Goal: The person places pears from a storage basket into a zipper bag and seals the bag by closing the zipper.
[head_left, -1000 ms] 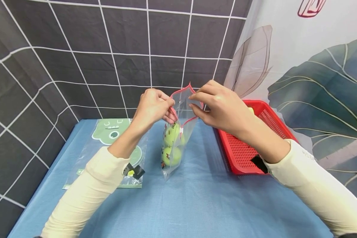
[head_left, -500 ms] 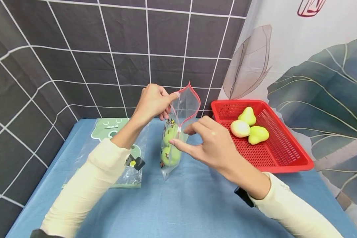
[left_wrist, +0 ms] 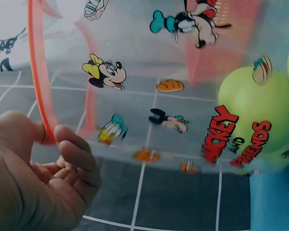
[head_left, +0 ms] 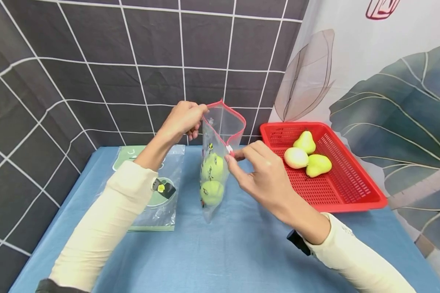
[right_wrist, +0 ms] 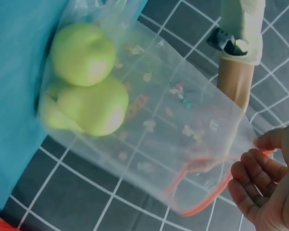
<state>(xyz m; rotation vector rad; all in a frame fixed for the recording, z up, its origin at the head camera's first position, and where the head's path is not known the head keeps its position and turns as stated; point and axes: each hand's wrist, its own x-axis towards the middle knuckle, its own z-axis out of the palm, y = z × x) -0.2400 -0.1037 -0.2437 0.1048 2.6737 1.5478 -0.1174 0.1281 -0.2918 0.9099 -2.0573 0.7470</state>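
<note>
A clear zip bag [head_left: 208, 140] with a red rim and cartoon prints stands upright at the table's middle, its mouth open. Green fruits [head_left: 212, 192] fill its lower part; in the right wrist view they look round and smooth, like apples [right_wrist: 84, 55]. My left hand [head_left: 183, 121] pinches the rim at the mouth's left side; its thumb and finger meet on the red strip in the left wrist view. At the near right corner, my right hand [head_left: 265, 179] pinches the zip's small slider [head_left: 230, 151] between thumb and forefinger. Those fingertips partly cover the slider.
A red perforated basket [head_left: 355, 183] holding three yellow-green pears [head_left: 319, 166] stands on the right. Left of the upright bag, another clear bag [head_left: 168, 211] with a green cartoon print lies flat on the blue cloth [head_left: 220, 252]. A dark gridded backdrop [head_left: 150, 32] rises behind.
My right hand came down from the mouth's right side to the near corner and took hold of the slider. My left hand shifted slightly left, drawing the rim with it.
</note>
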